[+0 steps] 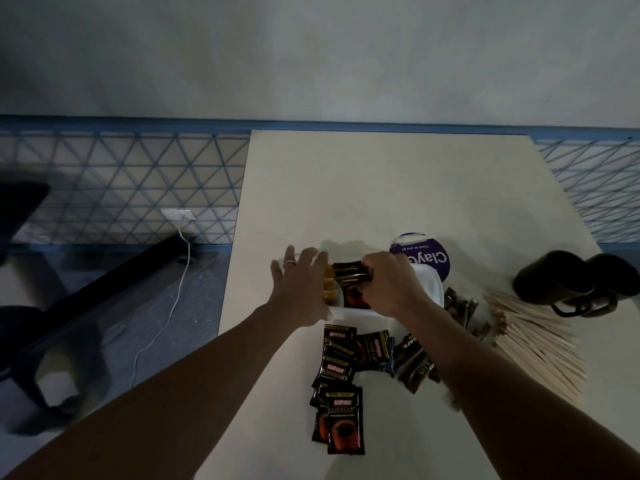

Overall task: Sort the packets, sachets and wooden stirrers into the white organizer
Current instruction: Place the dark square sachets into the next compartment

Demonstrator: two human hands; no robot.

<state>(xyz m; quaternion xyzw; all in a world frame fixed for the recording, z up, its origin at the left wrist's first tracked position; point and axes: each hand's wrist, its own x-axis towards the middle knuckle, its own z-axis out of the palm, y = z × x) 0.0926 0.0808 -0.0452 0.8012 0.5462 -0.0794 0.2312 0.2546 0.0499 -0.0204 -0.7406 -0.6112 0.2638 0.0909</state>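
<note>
The white organizer (431,284) sits mid-table, mostly hidden by my hands. My right hand (391,285) is closed on a bunch of black Kopiko packets (349,271) held over a compartment. My left hand (298,285) rests flat with fingers spread on the organizer's left side. Yellow sachets (329,287) show in the left compartment. More black Kopiko packets (341,386) lie scattered on the table in front of the organizer, with brown sachets (414,362) to their right. A fan of wooden stirrers (533,341) lies at the right.
A round purple-labelled tub (424,252) stands just behind the organizer. Two dark mugs (575,282) lie at the right edge. The white table (381,188) ends at its left edge near my left arm; a cable and dark chair parts are on the floor there.
</note>
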